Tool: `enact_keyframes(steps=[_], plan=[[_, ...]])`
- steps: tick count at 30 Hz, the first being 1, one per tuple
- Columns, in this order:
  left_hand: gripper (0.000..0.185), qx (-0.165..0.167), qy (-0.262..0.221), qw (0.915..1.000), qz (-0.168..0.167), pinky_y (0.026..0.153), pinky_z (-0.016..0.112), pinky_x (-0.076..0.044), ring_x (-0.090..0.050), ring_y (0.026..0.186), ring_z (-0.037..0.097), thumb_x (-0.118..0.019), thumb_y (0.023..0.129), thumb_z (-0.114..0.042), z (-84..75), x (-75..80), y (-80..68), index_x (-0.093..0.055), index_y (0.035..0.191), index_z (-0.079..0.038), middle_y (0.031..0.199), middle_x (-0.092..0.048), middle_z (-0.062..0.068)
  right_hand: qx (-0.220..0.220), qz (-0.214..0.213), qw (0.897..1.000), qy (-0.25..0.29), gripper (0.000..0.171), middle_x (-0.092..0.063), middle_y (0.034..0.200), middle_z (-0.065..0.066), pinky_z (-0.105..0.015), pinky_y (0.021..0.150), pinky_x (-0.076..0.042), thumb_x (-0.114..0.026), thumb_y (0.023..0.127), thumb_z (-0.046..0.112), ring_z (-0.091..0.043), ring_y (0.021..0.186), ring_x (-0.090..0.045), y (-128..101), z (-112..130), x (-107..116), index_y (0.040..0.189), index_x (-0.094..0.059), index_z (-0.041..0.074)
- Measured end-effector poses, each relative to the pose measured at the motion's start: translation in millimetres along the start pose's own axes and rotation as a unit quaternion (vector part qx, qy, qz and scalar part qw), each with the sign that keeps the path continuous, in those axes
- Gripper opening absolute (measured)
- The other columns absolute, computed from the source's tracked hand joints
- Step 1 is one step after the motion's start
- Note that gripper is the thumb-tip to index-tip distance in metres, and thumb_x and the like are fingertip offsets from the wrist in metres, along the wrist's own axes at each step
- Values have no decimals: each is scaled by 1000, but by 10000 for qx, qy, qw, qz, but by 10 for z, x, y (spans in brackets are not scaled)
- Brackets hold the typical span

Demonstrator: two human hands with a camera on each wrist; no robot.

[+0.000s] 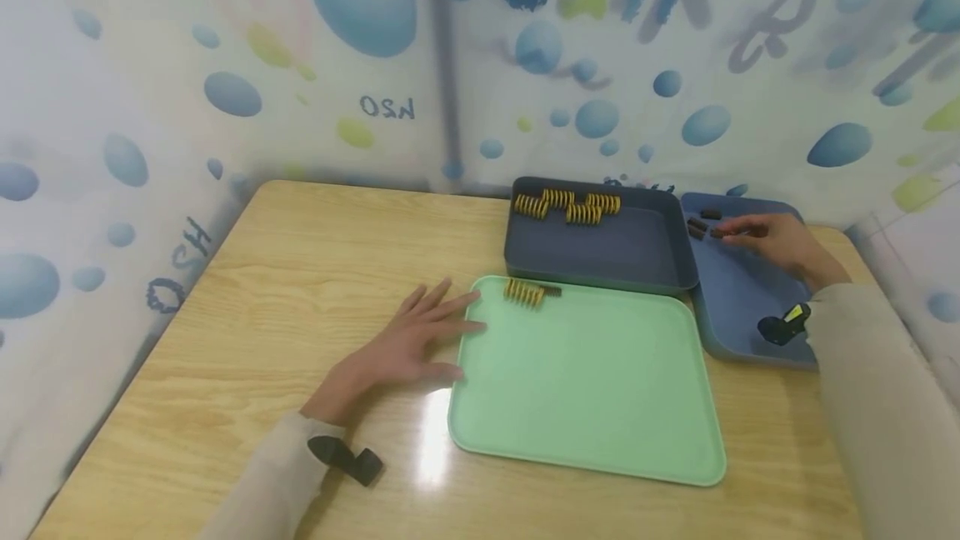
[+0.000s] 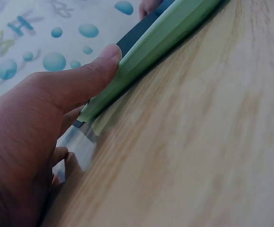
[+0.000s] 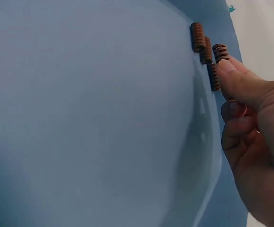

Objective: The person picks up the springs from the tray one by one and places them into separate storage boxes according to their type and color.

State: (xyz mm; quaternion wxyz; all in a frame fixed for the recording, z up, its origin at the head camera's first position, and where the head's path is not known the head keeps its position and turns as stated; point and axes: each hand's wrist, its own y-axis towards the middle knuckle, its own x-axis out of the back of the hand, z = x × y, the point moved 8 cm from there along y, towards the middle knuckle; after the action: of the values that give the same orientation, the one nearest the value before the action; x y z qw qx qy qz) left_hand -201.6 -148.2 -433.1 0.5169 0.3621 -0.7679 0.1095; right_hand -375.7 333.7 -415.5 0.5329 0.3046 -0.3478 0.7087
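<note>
I see my left hand [image 1: 405, 348] flat on the worktop [image 1: 285, 290], fingers spread and straight, thumb pressed against the green tray's [image 1: 592, 390] left rim. My right hand [image 1: 780, 244] reaches into the blue tray [image 1: 738, 307] and pinches a brown spring [image 3: 219, 51] between thumb and fingertip, beside three more springs [image 3: 203, 47]. From the head view the pinched spring is mostly hidden by my fingers.

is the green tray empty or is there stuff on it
Not empty. The green tray holds one short row of yellow springs with a dark one at its end, by its far edge; the rest is bare.
</note>
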Motion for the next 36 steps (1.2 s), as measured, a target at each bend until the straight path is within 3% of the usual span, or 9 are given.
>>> enact_keyframes(steps=[4, 11, 30, 36], plan=[[63, -7, -35, 10000, -36, 108, 64, -4, -7, 142, 43, -60, 86, -58, -6, 11, 3, -54, 137, -22, 156, -27, 5, -94, -40, 9999, 71, 56, -51, 130, -29, -57, 96, -37, -62, 92, 41, -44, 121, -44, -5, -45, -9, 128, -58, -2], [63, -18, 3, 10000, 30, 109, 63, -3, -7, 142, 43, -57, 87, -59, -16, -3, -9, -54, 137, -23, 156, -26, 6, -48, -152, 9997, -193, 44, -54, 126, -29, -57, 91, -39, -61, 95, 31, -45, 112, -51, -28, -103, -96, 123, -61, -3], [62, -8, -58, 10000, -26, 108, 64, -3, -7, 142, 44, -62, 86, -55, -27, 31, -8, -54, 137, -22, 156, -26, 5, -147, -287, 9995, -22, 49, -50, 132, -26, -55, 91, -40, -59, 95, 36, -44, 115, -48, 56, -89, -63, 128, -57, 0], [63, -25, -18, 10000, -10, 109, 63, -3, -6, 142, 42, -60, 86, -58, -13, 11, -4, -53, 138, -23, 156, -25, 3, -209, -491, 9984, -201, 46, -50, 129, -28, -42, 78, -45, -60, 95, 32, -39, 105, -52, 43, -65, 19, 127, -57, -1]])
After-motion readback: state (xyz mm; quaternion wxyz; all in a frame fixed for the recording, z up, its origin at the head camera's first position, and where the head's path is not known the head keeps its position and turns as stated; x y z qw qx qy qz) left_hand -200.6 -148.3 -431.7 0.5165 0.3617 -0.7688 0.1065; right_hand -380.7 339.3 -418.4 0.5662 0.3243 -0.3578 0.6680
